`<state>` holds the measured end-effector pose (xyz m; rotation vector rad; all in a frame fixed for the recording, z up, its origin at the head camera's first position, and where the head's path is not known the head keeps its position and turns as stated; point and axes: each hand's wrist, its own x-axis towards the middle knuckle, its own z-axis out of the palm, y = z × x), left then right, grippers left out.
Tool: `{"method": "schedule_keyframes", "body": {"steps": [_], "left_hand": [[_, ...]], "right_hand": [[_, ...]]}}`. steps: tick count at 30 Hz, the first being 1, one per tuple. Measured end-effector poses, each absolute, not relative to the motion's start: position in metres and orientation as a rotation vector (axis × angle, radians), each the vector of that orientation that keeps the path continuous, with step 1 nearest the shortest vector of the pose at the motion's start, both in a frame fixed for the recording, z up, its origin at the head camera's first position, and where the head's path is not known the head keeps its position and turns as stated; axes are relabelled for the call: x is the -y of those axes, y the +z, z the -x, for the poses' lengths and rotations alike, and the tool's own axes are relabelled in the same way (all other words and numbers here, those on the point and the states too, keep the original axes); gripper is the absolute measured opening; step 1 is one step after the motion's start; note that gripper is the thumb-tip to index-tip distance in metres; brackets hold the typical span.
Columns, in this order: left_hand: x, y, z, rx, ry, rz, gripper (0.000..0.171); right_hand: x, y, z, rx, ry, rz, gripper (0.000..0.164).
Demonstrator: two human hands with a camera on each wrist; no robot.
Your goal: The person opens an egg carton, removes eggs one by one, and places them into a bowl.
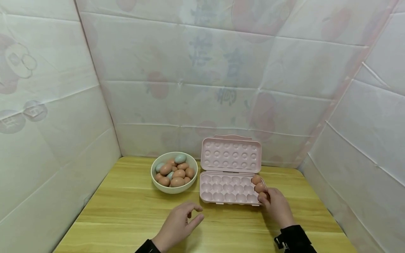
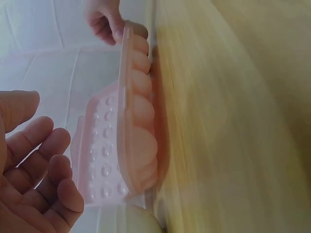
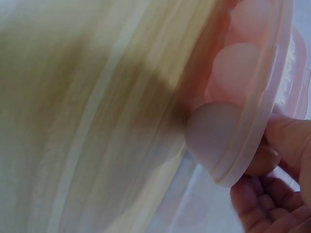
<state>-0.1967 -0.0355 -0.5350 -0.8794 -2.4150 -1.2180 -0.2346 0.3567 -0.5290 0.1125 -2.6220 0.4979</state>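
Note:
With thumb and fingers, my right hand (image 1: 279,206) pinches a brown egg (image 1: 262,196) at the front right cup of the pink egg carton (image 1: 228,202). Behind it, a second brown egg (image 1: 260,187) and a third brown egg (image 1: 256,179) sit in the same right-hand column. The carton's other cups hold nothing, and its dimpled lid (image 1: 231,154) stands up at the back. In the right wrist view the held egg (image 3: 265,161) shows partly, beyond the carton's edge. Held loosely over the table in front of the carton, my left hand (image 1: 178,220) is bare, its fingers relaxed.
To the left of the carton, close by it, stands a cream bowl (image 1: 174,190) heaped with brown and pale bluish eggs. The wooden table (image 1: 126,211) meets pale sheet-covered walls (image 1: 142,105) at the back and on both sides.

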Motion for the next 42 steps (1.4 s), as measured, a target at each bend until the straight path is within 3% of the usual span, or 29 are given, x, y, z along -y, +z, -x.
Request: {"method": "schedule_keyframes", "body": {"steps": [13, 16, 23, 26, 34, 42], "left_hand": [[-0.007, -0.530, 0.227, 2.442, -1.242, 0.994, 0.009], [-0.032, -0.523, 0.238, 2.461, -1.248, 0.970, 0.017], [-0.106, -0.514, 0.257, 2.575, -1.093, 0.921, 0.057], [-0.134, -0.515, 0.261, 2.584, -0.989, 0.925, 0.065], [-0.166, -0.514, 0.267, 2.586, -0.808, 0.978, 0.051], [-0.144, -0.512, 0.269, 2.583, -0.725, 0.973, 0.040]], "right_hand": [[-0.350, -0.525, 0.233, 2.568, 0.738, -0.090, 0.032], [-0.351, -0.520, 0.231, 2.604, 0.901, -0.003, 0.034], [-0.348, -0.521, 0.227, 2.561, 1.271, 0.056, 0.046], [-0.344, -0.520, 0.226, 2.533, 1.394, 0.067, 0.050], [-0.335, -0.518, 0.229, 2.474, 1.528, 0.096, 0.045], [-0.332, -0.525, 0.229, 2.510, 1.268, 0.123, 0.043]]}}
